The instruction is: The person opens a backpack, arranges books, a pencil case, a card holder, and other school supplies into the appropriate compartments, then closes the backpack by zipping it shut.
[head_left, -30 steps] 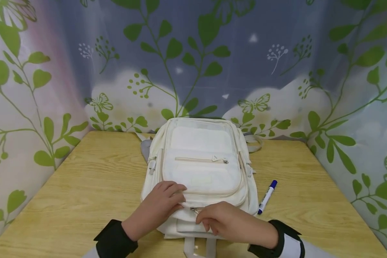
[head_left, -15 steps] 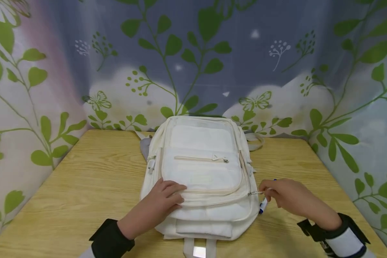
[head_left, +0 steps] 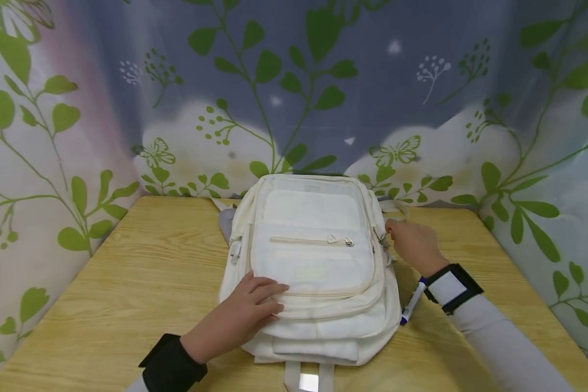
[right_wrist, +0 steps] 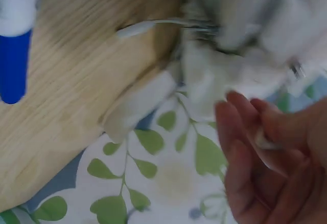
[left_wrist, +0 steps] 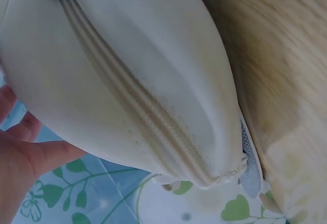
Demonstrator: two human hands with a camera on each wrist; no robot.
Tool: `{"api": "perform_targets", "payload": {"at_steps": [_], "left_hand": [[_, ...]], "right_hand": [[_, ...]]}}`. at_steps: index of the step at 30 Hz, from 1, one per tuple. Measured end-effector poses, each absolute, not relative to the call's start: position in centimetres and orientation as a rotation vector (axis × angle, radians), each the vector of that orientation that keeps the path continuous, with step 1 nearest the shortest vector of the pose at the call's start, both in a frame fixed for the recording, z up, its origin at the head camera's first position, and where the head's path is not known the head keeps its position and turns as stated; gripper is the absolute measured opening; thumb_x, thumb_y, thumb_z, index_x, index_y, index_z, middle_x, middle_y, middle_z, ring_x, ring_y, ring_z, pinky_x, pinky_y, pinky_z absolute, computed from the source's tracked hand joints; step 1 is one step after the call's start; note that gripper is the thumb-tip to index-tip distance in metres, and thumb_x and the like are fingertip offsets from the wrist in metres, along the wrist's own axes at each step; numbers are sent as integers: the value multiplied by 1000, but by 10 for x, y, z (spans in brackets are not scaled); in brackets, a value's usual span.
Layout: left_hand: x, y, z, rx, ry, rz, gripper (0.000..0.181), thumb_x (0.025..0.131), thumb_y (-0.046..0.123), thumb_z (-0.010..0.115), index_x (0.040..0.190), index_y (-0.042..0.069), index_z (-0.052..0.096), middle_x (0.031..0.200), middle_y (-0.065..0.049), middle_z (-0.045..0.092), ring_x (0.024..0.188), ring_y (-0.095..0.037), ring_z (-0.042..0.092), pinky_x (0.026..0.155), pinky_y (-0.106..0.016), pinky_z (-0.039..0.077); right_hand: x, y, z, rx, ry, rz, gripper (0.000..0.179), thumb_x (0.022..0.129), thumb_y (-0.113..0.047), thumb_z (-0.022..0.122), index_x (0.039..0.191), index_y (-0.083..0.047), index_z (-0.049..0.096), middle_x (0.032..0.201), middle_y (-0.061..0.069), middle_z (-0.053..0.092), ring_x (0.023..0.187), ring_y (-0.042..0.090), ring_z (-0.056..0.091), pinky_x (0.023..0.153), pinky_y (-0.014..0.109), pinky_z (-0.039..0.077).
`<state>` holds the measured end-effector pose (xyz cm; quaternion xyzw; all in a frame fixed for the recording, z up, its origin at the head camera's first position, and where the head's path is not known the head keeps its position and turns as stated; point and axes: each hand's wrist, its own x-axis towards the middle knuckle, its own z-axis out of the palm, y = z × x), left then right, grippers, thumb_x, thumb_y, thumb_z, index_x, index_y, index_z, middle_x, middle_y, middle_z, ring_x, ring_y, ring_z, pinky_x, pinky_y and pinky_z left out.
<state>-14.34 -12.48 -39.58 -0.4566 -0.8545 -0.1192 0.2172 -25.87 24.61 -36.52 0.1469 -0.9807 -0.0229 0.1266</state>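
Observation:
A cream backpack (head_left: 318, 267) lies on its back with its front panel facing up. My left hand (head_left: 247, 313) rests on the lower left of the front panel, fingers extended; in the left wrist view the backpack's side zipper (left_wrist: 133, 96) runs shut along the edge. At the upper right edge of the bag my right hand (head_left: 414, 245) pinches a zipper pull. In the right wrist view the pale end of that zipper pull (right_wrist: 264, 141) shows between thumb and forefinger. A smaller zipper (head_left: 308, 241) crosses the front pocket.
A white marker with blue ends (head_left: 414, 302) lies on the wooden table (head_left: 166, 261), just right of the backpack and below my right wrist. A strap loop (head_left: 308, 378) hangs toward the near edge. Leaf-patterned curtains (head_left: 215, 81) enclose the table's back and sides.
My right hand has pulled the zipper pull from the bag's bottom centre around the lower right corner and up the right side. The left hand stays on the front panel.

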Motion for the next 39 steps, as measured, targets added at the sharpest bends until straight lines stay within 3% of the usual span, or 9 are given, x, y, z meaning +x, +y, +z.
{"api": "perform_targets", "payload": {"at_steps": [4,6,11,14,19,26,33,39], "left_hand": [[-143,-127,-398,-1276,-2363,-372,19,80,17,73,95,23,63,128,0,55,118,-19,48,98,-58,39],[-142,-127,-399,-1280,-2362,-379,19,80,17,72,96,23,63,128,0,54,118,-19,48,99,-58,39],[-140,-129,-400,-1271,-2381,-392,16,84,20,69,98,23,62,129,1,54,118,-19,48,100,-57,37],[-141,-128,-400,-1266,-2414,-443,16,86,21,66,101,22,63,129,1,55,119,-18,48,102,-56,36],[-144,-125,-397,-1248,-2466,-472,17,88,23,65,104,21,67,128,2,57,119,-18,49,103,-55,35],[-153,-128,-380,-1293,-2413,-479,14,93,29,58,99,22,68,118,2,63,111,-17,55,102,-53,36],[-185,-114,-331,-1328,-2301,-422,8,89,20,63,92,17,70,104,-1,68,102,-16,60,103,-44,38],[-225,-79,-312,-1417,-2395,-293,14,95,21,55,94,16,68,98,2,68,92,-14,62,94,-34,44]], "right_hand": [[-285,235,-372,351,-2804,-25,11,91,-10,57,80,-6,59,50,4,47,42,16,43,36,27,25],[-292,231,-371,318,-2810,-1,13,91,-12,57,81,-5,59,54,7,52,45,18,47,36,29,29],[-296,221,-375,272,-2790,-29,13,91,-14,59,88,-2,65,78,15,60,65,27,57,42,40,44],[-288,215,-380,324,-2768,-33,15,91,-9,56,90,3,64,94,21,57,77,34,57,47,44,48],[-272,211,-380,431,-2721,-16,24,92,-4,53,111,10,57,122,30,47,101,44,54,63,48,52],[-246,218,-375,614,-2851,363,26,90,1,52,113,10,58,129,32,43,115,48,46,86,54,45],[-237,228,-374,741,-3026,878,55,85,6,47,136,14,30,143,34,15,130,54,18,95,61,32],[-244,231,-375,791,-3027,937,50,84,-5,53,128,16,40,143,34,18,131,54,17,99,64,28]]}}
